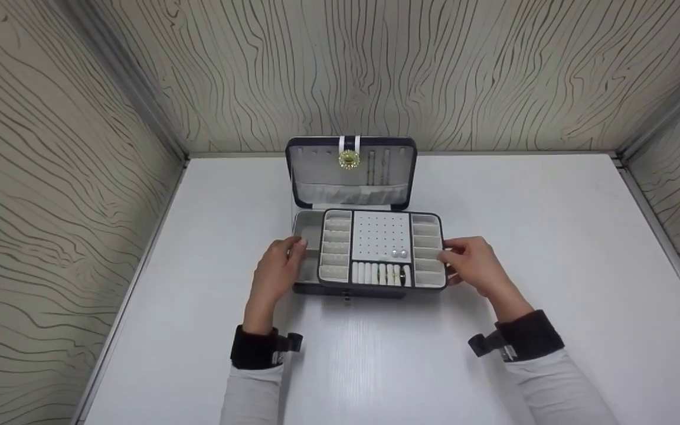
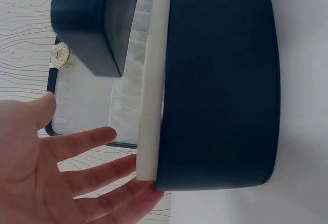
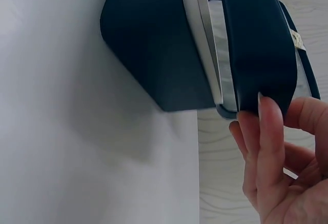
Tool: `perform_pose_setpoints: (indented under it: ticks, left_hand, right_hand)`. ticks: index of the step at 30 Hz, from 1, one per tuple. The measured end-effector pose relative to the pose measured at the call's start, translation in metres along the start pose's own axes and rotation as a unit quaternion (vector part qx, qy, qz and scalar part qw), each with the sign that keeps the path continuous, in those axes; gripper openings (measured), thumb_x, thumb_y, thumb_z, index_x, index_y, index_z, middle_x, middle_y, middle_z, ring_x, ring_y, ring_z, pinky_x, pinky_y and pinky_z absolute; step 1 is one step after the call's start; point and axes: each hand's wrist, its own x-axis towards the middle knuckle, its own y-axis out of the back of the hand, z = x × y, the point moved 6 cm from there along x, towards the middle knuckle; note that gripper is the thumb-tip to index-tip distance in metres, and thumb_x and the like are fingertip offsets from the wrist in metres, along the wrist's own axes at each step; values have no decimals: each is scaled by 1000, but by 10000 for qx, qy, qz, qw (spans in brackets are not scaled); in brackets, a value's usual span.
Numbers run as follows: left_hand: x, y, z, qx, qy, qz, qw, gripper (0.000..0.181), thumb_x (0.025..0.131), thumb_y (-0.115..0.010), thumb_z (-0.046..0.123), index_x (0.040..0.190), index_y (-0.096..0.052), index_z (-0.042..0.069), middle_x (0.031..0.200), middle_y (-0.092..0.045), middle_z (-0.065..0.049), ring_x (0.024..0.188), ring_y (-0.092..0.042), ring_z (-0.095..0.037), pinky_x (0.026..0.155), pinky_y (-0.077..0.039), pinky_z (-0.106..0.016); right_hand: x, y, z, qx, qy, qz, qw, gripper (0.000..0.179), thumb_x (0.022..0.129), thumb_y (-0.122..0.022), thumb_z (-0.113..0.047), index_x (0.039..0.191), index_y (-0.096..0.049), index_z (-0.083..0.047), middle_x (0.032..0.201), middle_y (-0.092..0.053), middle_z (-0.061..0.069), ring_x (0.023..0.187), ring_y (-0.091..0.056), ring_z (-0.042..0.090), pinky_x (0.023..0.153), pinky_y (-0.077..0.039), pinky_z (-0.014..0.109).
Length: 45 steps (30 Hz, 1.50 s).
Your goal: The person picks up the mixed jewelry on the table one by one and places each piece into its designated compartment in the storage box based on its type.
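A navy jewelry box [image 1: 375, 293] stands on the table with its lid raised at the back. Above its body, a jewelry tray [image 1: 381, 230] is shifted to the right, exposing grey compartments on the left. My right hand [image 1: 476, 264] pinches the tray's right end; the right wrist view shows a gap between the tray [image 3: 261, 44] and the box below. At the box's left side, my left hand [image 1: 275, 268] has its fingers spread, fingertips right at the corner in the left wrist view. Pearl earrings [image 1: 399, 253] and several rings [image 1: 392, 275] sit in the tray.
The raised lid [image 1: 316, 171] has a strap with a round gold ornament [image 1: 349, 159], and necklaces [image 1: 385, 167] hang inside it. The white table [image 1: 552, 248] meets wood-patterned panels [image 1: 493, 77] at the back and sides.
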Motion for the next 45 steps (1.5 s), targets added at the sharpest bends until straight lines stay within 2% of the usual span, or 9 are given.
perform_pose_setpoints:
  ticks: [5, 14, 20, 25, 28, 34, 39, 45]
  left_hand:
    - [-1, 0, -1, 110, -47, 58, 9999, 44, 100, -55, 35, 125, -65, 0, 119, -62, -18, 106, -62, -33, 84, -51, -50]
    - [-3, 2, -5, 41, 68, 40, 10000, 33, 92, -66, 26, 113, -70, 0, 114, -65, -14, 100, -63, -28, 82, -52, -46]
    - [2, 3, -6, 109, 424, 136, 9989, 31, 89, -66, 16, 114, -69, -2, 104, -69, -14, 89, -66, -24, 71, -55, -38]
    - [5, 5, -6, 56, 587, 159, 9981, 31, 87, -63, 11, 115, -69, -3, 96, -70, -14, 72, -66, -20, 56, -53, -33]
    - [7, 5, -7, 130, 596, 254, 9978, 30, 86, -63, 9, 113, -70, -3, 91, -70, -13, 65, -64, -18, 52, -51, -32]
    - [11, 4, -13, 377, 611, 538, 9960, 27, 82, -65, 6, 107, -71, -3, 87, -70, -13, 67, -65, -20, 55, -52, -34]
    - [11, 1, -17, 350, 666, 563, 9956, 28, 82, -66, 6, 108, -71, -3, 90, -71, -14, 72, -67, -22, 59, -54, -36]
    - [11, 1, -18, 388, 611, 645, 9953, 26, 82, -66, 6, 106, -71, -3, 87, -71, -12, 70, -66, -22, 59, -53, -38]
  right_hand:
    - [5, -15, -5, 211, -64, 8, 9998, 37, 91, -60, -5, 124, -59, 13, 89, -69, 18, 68, -68, 21, 54, -58, 35]
    - [13, -35, -12, 89, -52, 108, 9999, 35, 89, -59, -5, 120, -63, 10, 83, -69, 15, 65, -68, 20, 53, -58, 35]
    - [19, -43, -18, 80, 15, 81, 9999, 33, 89, -60, -5, 118, -64, 10, 83, -70, 15, 64, -68, 20, 53, -57, 35]
    - [24, -48, -18, -46, -36, 62, 10000, 33, 89, -58, -6, 118, -65, 8, 84, -69, 13, 66, -68, 19, 54, -57, 33]
    - [27, -50, -19, -49, -48, 68, 10000, 33, 88, -58, -5, 117, -66, 8, 83, -69, 13, 66, -68, 19, 54, -57, 32]
    - [30, -55, -24, -277, 91, 143, 9995, 30, 88, -59, -6, 113, -68, 7, 82, -69, 12, 65, -66, 17, 53, -57, 32]
    - [31, -57, -24, -509, 101, 293, 9982, 24, 86, -61, -6, 105, -72, 5, 79, -67, 10, 60, -63, 16, 51, -56, 31]
    - [32, -56, -25, -701, 260, 514, 9959, 23, 83, -64, -6, 101, -72, 5, 80, -68, 10, 57, -62, 14, 49, -55, 29]
